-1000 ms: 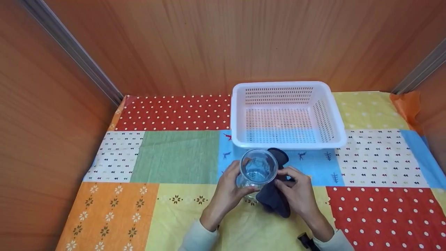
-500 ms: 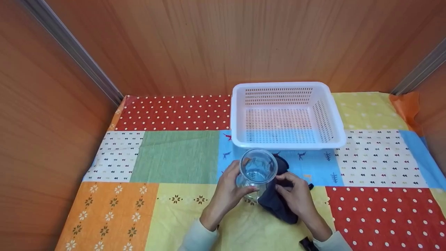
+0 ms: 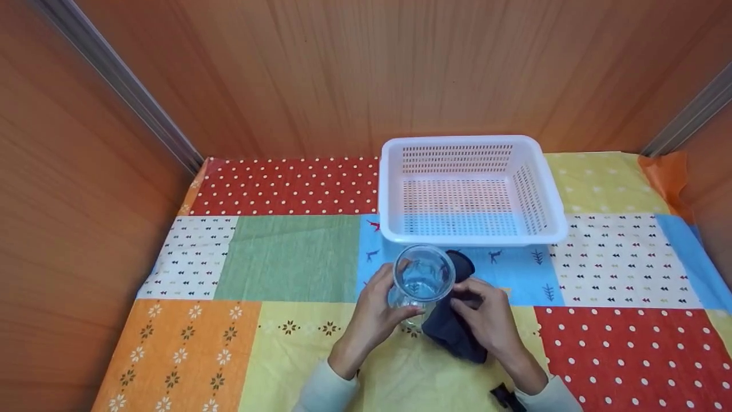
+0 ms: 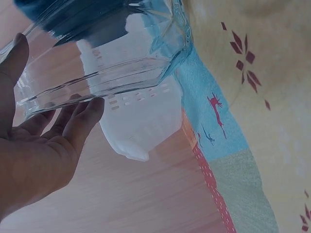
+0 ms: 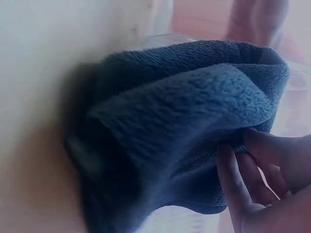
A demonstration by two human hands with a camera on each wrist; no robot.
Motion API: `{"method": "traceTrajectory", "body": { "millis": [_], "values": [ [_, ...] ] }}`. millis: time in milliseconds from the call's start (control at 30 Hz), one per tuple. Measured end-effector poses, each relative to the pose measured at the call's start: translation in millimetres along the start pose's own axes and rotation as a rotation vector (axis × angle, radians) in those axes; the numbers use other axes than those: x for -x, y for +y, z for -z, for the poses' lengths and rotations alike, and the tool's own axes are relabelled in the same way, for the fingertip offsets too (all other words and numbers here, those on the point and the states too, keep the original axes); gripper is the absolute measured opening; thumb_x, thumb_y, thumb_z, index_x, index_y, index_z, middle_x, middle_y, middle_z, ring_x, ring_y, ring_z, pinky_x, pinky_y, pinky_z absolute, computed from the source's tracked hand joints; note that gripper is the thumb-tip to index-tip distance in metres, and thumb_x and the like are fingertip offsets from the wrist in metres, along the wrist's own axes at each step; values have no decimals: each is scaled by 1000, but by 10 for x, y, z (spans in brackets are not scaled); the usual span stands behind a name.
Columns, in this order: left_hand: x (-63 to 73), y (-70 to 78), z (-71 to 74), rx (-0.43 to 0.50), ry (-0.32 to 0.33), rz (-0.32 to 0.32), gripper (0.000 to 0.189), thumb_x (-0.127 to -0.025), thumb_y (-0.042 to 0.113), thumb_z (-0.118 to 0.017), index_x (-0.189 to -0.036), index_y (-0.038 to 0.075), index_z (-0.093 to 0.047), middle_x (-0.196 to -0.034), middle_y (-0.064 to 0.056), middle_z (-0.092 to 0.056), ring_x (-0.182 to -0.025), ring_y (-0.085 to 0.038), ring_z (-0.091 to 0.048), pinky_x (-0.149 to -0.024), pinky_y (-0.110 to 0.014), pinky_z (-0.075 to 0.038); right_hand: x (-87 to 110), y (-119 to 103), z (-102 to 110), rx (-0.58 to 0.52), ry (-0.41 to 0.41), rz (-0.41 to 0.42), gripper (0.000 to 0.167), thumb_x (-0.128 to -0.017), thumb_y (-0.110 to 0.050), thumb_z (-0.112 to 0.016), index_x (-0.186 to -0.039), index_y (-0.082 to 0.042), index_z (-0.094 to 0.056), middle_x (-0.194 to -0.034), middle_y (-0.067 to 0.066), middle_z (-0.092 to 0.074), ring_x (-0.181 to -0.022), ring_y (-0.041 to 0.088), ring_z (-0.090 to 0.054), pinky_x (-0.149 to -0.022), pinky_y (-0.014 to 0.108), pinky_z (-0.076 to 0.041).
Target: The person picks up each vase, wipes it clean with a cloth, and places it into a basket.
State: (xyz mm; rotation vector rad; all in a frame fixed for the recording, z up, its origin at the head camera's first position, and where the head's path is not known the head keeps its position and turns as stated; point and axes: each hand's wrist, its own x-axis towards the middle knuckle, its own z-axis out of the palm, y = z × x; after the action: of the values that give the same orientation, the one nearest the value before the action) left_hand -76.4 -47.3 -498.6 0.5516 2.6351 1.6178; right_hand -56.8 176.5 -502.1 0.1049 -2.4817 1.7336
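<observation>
My left hand grips a clear glass jar by its side, thumb on the near face and fingers round the far one. The jar's round mouth faces up toward the head view. On the jar's right side, my right hand pinches a dark blue fuzzy cloth between thumb and fingers. Folds of this cloth fill the right wrist view and lie against the glass. In the left wrist view, the jar spans the hand's grip, with dark cloth showing behind its wall.
Just beyond the hands stands a white plastic basket with slotted walls and nothing in it. A patchwork cloth covers the table. Wooden panels rise at the back and both sides. A small black object shows by the right cuff.
The right hand and the dark cloth have shifted slightly along the jar's right side, down and then a little back up. The left hand and jar have stayed in place.
</observation>
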Motion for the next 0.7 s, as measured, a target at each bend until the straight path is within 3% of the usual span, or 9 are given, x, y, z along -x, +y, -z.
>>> {"method": "traceTrajectory", "body": {
  "millis": [133, 233, 467, 700],
  "values": [
    [2, -8, -3, -18, 15, -33, 79, -78, 9, -94, -148, 6, -58, -136, -11, -64, -126, -35, -62, -107, -53, -52, -21, -132, 23, 0, 13, 57, 24, -85, 17, -77, -100, -3, -79, -99, 6, -74, -94, 10, -70, -82, 27, -63],
    [3, -8, 0, -16, 12, -41, 78, -78, 9, -94, -147, 5, -58, -135, -11, -65, -126, -36, -62, -108, -52, -52, -27, -150, 27, -12, 17, 54, 25, -85, 18, -76, -100, -2, -79, -98, 7, -73, -95, 12, -70, -82, 27, -63],
    [-3, -5, -1, -2, -2, -15, 80, -79, 9, -94, -149, 9, -57, -138, -11, -64, -128, -35, -61, -110, -52, -51, -4, -31, -2, -27, 21, 26, 25, -85, 19, -76, -102, 1, -78, -102, 11, -74, -97, 12, -71, -81, 23, -61],
    [6, -13, -14, -27, 13, -22, 81, -78, 12, -95, -150, 9, -57, -138, -9, -64, -128, -31, -61, -108, -52, -52, 30, 131, -42, 12, 3, -33, 24, -87, 18, -74, -102, 0, -76, -106, 14, -74, -101, 27, -73, -82, 30, -63]
  ]
}}
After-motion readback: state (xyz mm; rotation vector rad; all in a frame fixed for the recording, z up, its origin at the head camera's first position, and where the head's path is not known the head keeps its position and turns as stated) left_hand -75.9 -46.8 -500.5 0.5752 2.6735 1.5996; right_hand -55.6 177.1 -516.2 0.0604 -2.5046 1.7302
